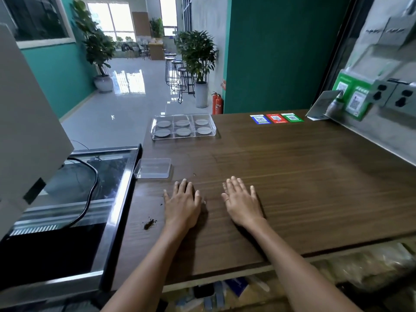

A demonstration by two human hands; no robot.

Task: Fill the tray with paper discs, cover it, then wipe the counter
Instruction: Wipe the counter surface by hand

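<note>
On the far left part of the wooden bench [292, 176], a clear tray [182, 126] sits flat with its long axis running left to right, parallel to the far edge. It has six compartments in two rows of three, and each compartment holds one grey paper disc [163, 132]. Whether a cover already rests on the tray cannot be told, since the plastic is transparent throughout.

A smaller clear rectangular piece [153, 168], either a lid or a shallow box, lies near the left edge of the bench, well nearer to the person than the tray, long axis also left to right.

Left hand [182, 204]: palm down, flat on the bench, fingers [183, 186] extended and slightly spread, pointing away from the person. It holds nothing.

Right hand [242, 203]: palm down, flat on the bench, fingers extended and slightly spread. It holds nothing. The two hands lie side by side, apart from each other.

A small dark clump of crumbs [150, 224] lies on the bench just left of the left wrist, with a few specks nearer the left thumb.

Three coloured code stickers [276, 118] lie flat at the far right of the bench; their print is too small to read. A glass-topped cabinet [90, 199] adjoins the bench on the left, crossed by a black cable [90, 190].
</note>
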